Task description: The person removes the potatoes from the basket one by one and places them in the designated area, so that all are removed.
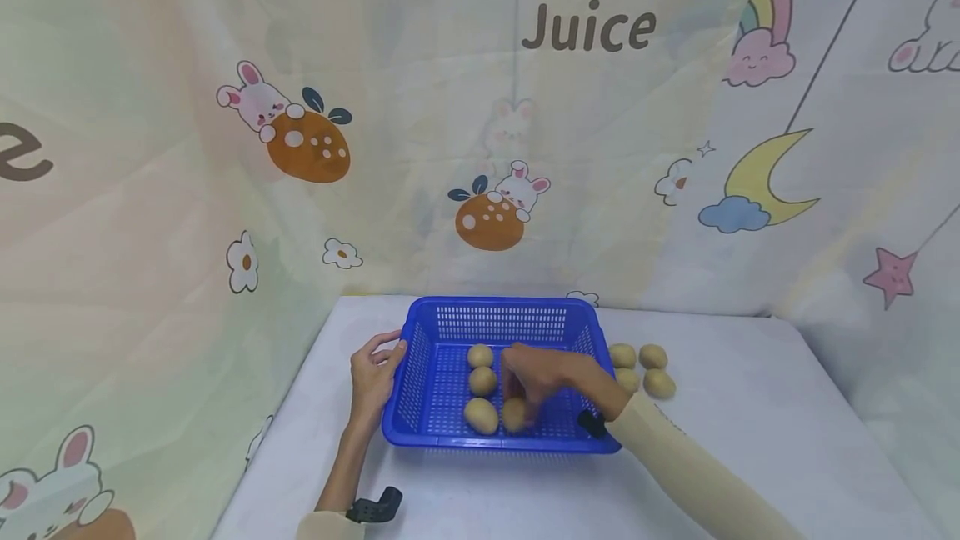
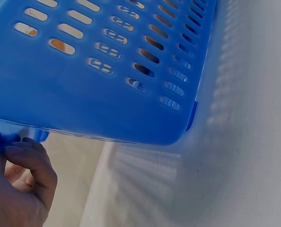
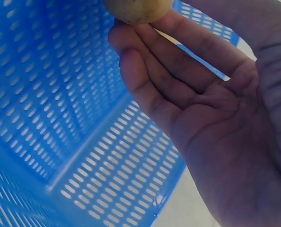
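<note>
A blue plastic basket with slotted walls stands on the white table. My left hand holds its left rim, thumb on top; in the left wrist view the fingers of that hand curl at the rim. Inside the basket my right hand reaches down and holds a potato at its fingertips, low near the front wall. The same potato shows at the top of the right wrist view, partly cut off. Beside it, three potatoes lie in a column on the basket floor.
Several more potatoes lie on the table just right of the basket, some partly hidden by its rim and my right arm. A printed cloth hangs behind the table and along its sides.
</note>
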Available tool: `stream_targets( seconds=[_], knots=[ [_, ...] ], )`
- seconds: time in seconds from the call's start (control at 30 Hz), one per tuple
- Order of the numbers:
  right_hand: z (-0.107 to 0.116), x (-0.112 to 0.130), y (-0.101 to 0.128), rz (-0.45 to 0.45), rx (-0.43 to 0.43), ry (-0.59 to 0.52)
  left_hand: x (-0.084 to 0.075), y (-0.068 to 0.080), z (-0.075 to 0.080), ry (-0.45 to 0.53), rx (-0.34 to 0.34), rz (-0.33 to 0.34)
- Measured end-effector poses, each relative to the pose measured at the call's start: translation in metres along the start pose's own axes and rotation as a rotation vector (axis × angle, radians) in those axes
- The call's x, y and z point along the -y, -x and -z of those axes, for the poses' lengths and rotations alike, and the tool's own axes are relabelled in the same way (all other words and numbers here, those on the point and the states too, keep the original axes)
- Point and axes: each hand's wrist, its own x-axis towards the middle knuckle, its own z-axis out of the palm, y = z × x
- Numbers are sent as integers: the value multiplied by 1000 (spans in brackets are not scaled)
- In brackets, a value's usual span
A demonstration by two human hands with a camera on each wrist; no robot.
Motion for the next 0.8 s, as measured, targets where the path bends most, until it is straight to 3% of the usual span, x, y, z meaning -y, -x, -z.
stream_targets(
  seconds=[0.8],
  knots=[
    [33,-2,29,169,-170,-77,0,1,-1,-11,-7,-13]
  ],
)
